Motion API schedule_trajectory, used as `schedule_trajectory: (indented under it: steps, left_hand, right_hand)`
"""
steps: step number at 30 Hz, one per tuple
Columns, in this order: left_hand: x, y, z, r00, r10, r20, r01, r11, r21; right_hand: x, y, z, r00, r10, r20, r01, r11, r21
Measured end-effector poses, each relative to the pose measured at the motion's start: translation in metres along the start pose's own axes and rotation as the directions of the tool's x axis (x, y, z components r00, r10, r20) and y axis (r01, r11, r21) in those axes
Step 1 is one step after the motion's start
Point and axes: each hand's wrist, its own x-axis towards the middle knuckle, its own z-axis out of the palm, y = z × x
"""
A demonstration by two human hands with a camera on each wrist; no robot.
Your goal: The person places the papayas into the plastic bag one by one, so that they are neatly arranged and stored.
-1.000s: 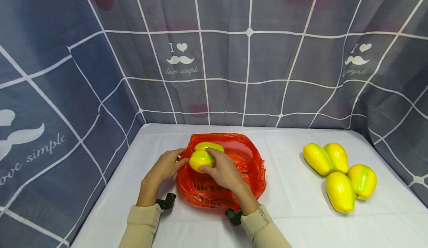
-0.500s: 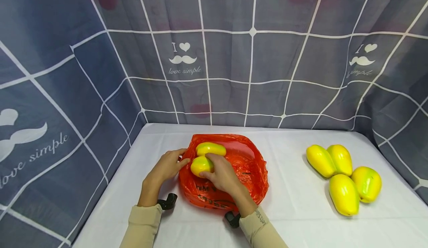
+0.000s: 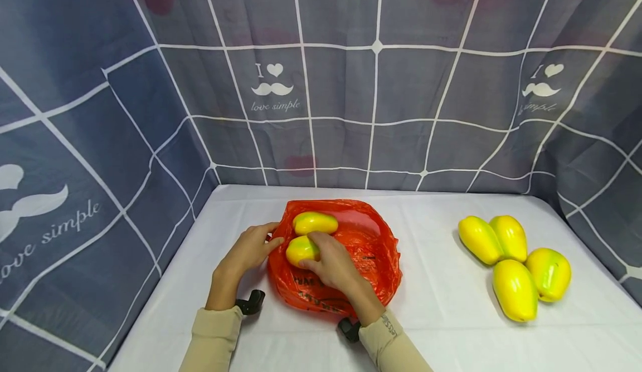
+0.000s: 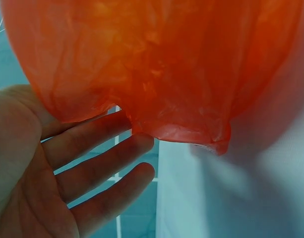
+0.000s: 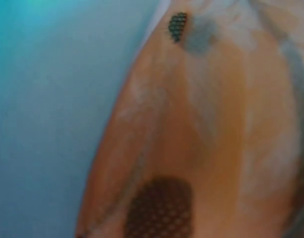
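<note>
A red plastic bag (image 3: 368,244) stands with its mouth spread wide on the white table, black print on its inside. My right hand (image 3: 331,258) reaches into it and grips a yellow-green mango (image 3: 301,251), thumb on the near side and fingers over the top. Just behind that fruit, a second mango (image 3: 315,223) lies in the bag. At the bag's left rim, my left hand (image 3: 251,248) holds the plastic between thumb and fingers. In the left wrist view several straight fingers (image 4: 99,176) show below the bag. The right wrist view shows only blurred bag wall (image 5: 191,124), no hand.
To the right, several more mangoes lie in a cluster, among them a front mango (image 3: 515,290) and a rear left mango (image 3: 480,240). A grey checked curtain (image 3: 341,93) encloses the white table (image 3: 431,327) at the back and sides.
My right hand has lowered its mango and brought it slightly nearer to me, apart from the mango behind. In the last half second little differs. My left hand has stayed at the bag's rim.
</note>
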Motion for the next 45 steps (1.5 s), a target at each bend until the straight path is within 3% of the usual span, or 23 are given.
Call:
schedule_trajectory:
  steps: [19,32,45]
  left_hand:
    - [0.000,-0.001,0.001,1.000,-0.009,0.004,0.009,1.000,-0.014]
    - [0.000,-0.001,0.001,1.000,0.007,-0.003,-0.007,1.000,-0.010]
    - [0.000,-0.002,0.002,1.000,-0.012,0.011,0.012,1.000,-0.008]
  right_hand:
    - [-0.001,0.003,0.002,0.997,-0.069,-0.031,0.068,0.997,-0.049]
    - [-0.003,0.001,0.001,0.999,-0.044,-0.015,0.044,0.998,-0.055]
    - [-0.026,-0.003,-0.022,0.996,-0.081,-0.047,0.075,0.991,-0.114]
